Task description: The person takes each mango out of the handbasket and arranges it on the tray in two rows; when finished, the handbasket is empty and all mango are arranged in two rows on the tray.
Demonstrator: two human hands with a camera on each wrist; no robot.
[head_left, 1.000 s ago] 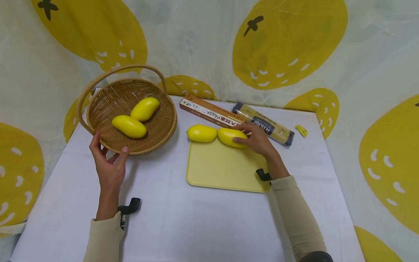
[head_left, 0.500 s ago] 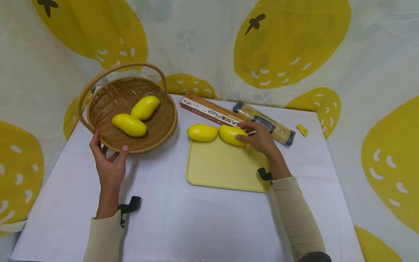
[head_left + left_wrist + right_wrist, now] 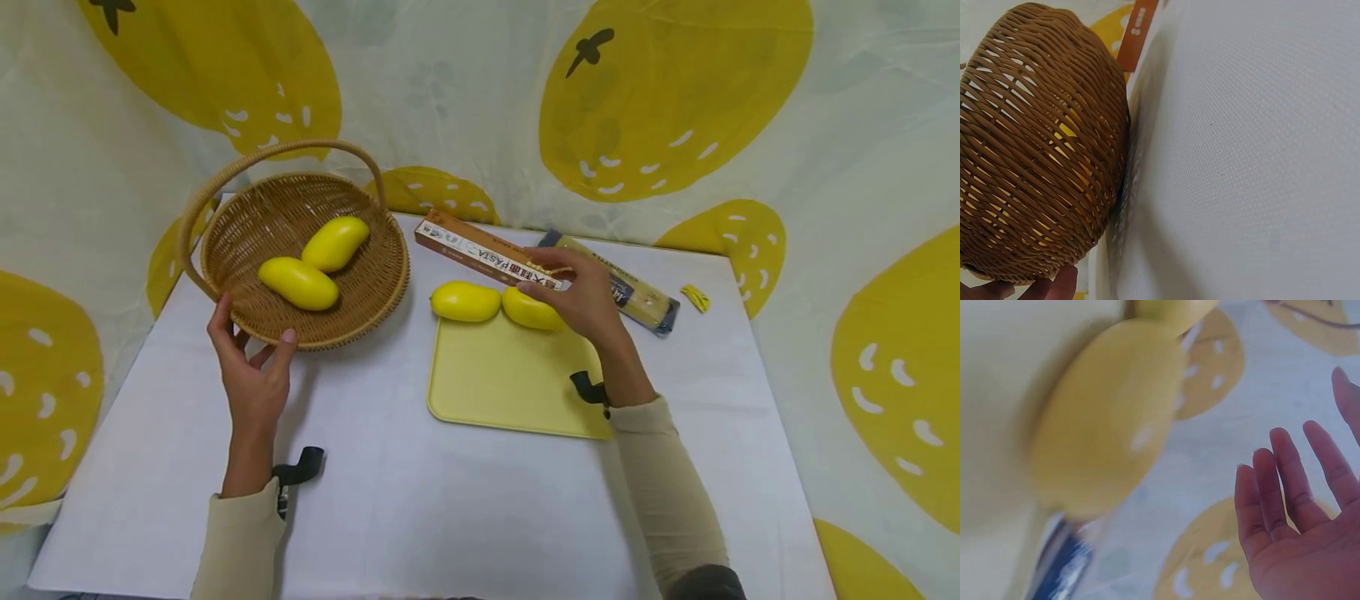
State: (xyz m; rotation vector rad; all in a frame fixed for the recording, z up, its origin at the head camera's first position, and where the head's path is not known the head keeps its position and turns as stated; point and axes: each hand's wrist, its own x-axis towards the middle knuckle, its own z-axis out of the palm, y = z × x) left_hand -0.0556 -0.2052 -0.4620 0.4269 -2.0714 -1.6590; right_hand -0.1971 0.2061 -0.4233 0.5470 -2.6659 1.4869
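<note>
My left hand (image 3: 257, 379) grips the near rim of a wicker basket (image 3: 360, 312), which leans so that its inside faces me. Two yellow mangoes, one (image 3: 298, 283) in front of the other (image 3: 335, 243), lie in it. In the left wrist view the basket's woven underside (image 3: 1041, 144) is close, with fingertips at its lower edge. Two more mangoes, a left one (image 3: 465, 302) and a right one (image 3: 528, 310), sit end to end along the far edge of a pale yellow tray (image 3: 510, 383). Over the right one is my right hand (image 3: 585, 296), its fingers extended and apart from the fruit (image 3: 1107, 419) in the right wrist view.
Behind the tray lie a pasta box (image 3: 480, 254) and a bag of spaghetti (image 3: 645, 300). A small crumpled yellow item (image 3: 695, 297) is at the right. A fruit-print cloth (image 3: 465, 100) hangs behind the white table (image 3: 375, 500).
My right hand has let go of the right mango, rising and shifting slightly left above it. My left hand keeps its hold on the basket.
</note>
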